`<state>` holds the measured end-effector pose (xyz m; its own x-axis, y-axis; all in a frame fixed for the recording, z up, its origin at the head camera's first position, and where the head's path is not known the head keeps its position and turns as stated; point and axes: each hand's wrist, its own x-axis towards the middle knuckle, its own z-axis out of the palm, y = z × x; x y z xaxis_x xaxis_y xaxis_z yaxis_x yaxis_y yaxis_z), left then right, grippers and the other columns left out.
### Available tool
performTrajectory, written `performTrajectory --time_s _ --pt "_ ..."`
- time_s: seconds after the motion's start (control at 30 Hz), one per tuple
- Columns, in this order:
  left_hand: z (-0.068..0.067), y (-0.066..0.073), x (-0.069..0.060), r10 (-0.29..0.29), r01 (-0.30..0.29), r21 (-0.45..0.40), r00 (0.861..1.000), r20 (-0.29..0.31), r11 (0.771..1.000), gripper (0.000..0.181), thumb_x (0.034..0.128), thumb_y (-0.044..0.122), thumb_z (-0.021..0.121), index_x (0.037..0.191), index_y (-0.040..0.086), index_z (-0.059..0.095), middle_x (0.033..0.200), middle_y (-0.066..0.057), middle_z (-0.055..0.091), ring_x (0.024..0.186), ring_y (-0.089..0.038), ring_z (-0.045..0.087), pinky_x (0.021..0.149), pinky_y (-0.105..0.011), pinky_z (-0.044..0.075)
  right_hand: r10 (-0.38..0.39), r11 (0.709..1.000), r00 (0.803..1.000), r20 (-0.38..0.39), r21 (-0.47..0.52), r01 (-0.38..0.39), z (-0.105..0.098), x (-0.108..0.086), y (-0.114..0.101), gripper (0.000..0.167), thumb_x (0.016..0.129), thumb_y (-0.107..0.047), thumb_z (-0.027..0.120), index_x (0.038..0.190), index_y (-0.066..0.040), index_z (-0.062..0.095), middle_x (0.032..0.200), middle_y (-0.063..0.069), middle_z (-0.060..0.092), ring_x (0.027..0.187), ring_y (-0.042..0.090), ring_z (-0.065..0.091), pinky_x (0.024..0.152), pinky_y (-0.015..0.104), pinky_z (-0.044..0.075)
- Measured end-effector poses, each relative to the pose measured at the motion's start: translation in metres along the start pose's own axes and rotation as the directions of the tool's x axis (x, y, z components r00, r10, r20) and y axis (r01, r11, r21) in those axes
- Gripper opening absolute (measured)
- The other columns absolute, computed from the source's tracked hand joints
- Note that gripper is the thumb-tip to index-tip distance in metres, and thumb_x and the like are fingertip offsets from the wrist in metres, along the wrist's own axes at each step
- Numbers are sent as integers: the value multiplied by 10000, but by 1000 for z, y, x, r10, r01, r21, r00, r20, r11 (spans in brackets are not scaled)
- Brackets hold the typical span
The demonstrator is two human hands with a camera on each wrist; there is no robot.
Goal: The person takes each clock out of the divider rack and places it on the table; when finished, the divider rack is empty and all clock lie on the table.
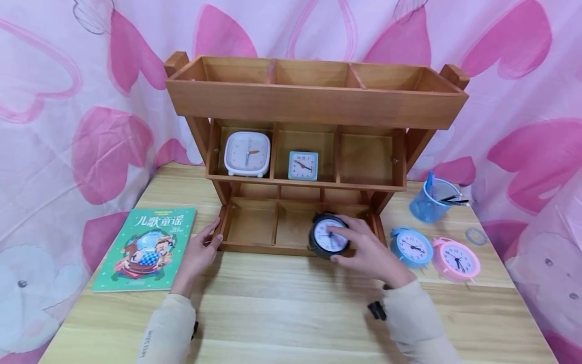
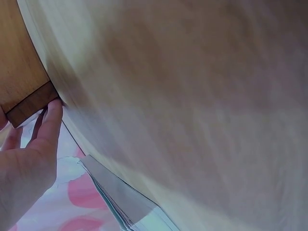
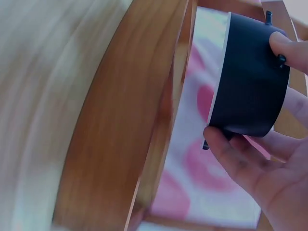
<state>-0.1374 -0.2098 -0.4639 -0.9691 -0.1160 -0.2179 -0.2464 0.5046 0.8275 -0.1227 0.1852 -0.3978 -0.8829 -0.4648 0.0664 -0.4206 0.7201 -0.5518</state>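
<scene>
My right hand (image 1: 364, 247) holds a round black alarm clock (image 1: 329, 234) with a white dial, in front of the bottom tier of a brown wooden shelf (image 1: 313, 103). In the right wrist view, thumb and fingers grip the clock's black casing (image 3: 250, 77). At the left end of that bottom tier, my left hand (image 1: 200, 250) grips the shelf's corner. The left wrist view shows its fingers around the wooden corner (image 2: 33, 103). On the middle tier, a white square clock (image 1: 247, 153) occupies the left compartment and a smaller teal-edged clock (image 1: 303, 166) the centre one.
A green children's book (image 1: 144, 250) lies to the left. Right of the shelf stand a blue alarm clock (image 1: 411, 247) and a pink one (image 1: 456, 259). Behind them are a blue mesh pen cup (image 1: 427, 205) and a ring-shaped item (image 1: 476, 236). Heart-patterned cloth (image 1: 291, 25) hangs behind.
</scene>
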Motion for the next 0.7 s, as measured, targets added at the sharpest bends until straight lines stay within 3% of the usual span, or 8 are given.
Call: performTrajectory --time_s 0.17,0.3,0.37,0.4,0.47,0.53,0.6,0.7 --pt "-3 -1 -1 -16 17 -19 999 30 1000 530 1048 204 487 1555 234 334 1563 -220 347 1350 -415 446 1051 -501 443 75 997 991 -115 -13 -77 -21 -50 25 585 815 -237 826 1354 -161 612 1508 219 398 1322 434 382 936 671 452" --pt "-5 -1 -1 -22 23 -13 999 49 1000 539 1050 214 480 1562 251 314 1586 -209 308 1366 -419 424 1059 -508 437 90 995 959 -269 -13 -97 -30 -89 48 652 719 -111 870 1318 -96 613 1415 298 445 1241 487 413 939 646 416" --pt "-5 -2 -1 -13 13 -6 998 55 1000 541 1050 209 479 1563 248 311 1596 -202 290 1369 -423 421 1055 -510 440 65 997 932 -356 -17 -76 -32 -109 62 714 640 -16 878 1301 -51 612 1343 329 479 1171 479 436 1028 441 412" --pt "-5 -2 -1 -6 6 -4 998 55 1000 541 1049 204 481 1562 244 314 1598 -199 287 1367 -422 424 1051 -507 444 63 997 919 -390 -18 -76 -32 -119 68 736 609 17 874 1295 -34 610 1313 350 483 1145 493 432 1011 429 385" --pt "-5 -1 0 3 -3 -1 998 55 1000 541 1047 199 483 1561 236 317 1597 -201 286 1363 -424 427 1046 -508 448 87 994 898 -431 -19 -106 -33 -139 79 751 573 50 871 1275 -17 616 1274 370 484 1103 494 424 1009 254 333" --pt "-4 0 0 15 -16 7 999 52 1000 539 1047 194 483 1560 224 321 1594 -204 292 1354 -427 437 1034 -504 459 129 988 884 -449 -14 -152 -34 -158 87 734 570 58 875 1257 -7 626 1257 368 484 1112 381 435 926 44 271" --pt "-3 1 0 21 -22 14 999 49 1000 538 1047 193 483 1560 219 322 1588 -207 302 1349 -427 444 1028 -500 463 200 976 874 -443 10 -218 -35 -177 93 703 599 50 874 1253 2 622 1253 368 468 1141 198 425 878 25 307" --pt "-3 2 -1 23 -24 23 999 47 999 540 1049 192 479 1563 218 314 1560 -234 342 1339 -428 458 1019 -492 470 275 953 857 -435 8 -302 -39 -199 101 673 630 23 879 1249 34 614 1217 346 475 1051 -99 306 703 -35 338"
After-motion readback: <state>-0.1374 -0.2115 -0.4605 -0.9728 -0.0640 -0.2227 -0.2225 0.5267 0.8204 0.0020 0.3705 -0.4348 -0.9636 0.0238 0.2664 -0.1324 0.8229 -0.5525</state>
